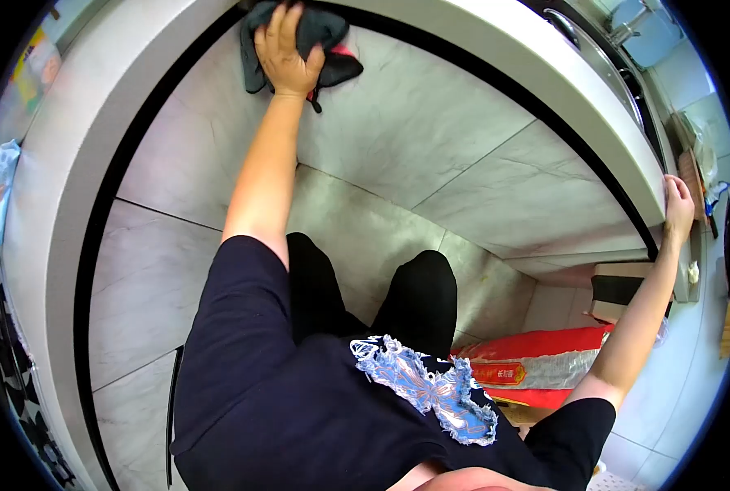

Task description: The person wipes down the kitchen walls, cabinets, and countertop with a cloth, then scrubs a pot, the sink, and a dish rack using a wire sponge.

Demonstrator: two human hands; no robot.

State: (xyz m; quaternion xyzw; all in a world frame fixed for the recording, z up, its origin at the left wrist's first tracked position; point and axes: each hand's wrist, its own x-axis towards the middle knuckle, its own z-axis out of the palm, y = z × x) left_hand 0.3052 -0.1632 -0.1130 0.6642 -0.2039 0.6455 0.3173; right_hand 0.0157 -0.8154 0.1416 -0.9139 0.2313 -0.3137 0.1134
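Note:
My left hand (pixel 285 59) presses a dark grey cloth (pixel 320 29) with a red patch and dark edging against the upper part of a marble-patterned cabinet front (pixel 397 106). Its thumb stands apart from the fingers, and the cloth bunches out around them. Over at the far right, my right hand (pixel 679 211) grips the corner of the white countertop (pixel 627 164), fingers bent over the edge. Part of those fingers is hidden from view.
A red and white printed sack (pixel 537 364) stands low on the right, beside an open cardboard box (pixel 619 282). A hob (pixel 598 61) and a sink tap (pixel 623 33) are at the upper right. A blue packet (pixel 2 196) lies on the left counter.

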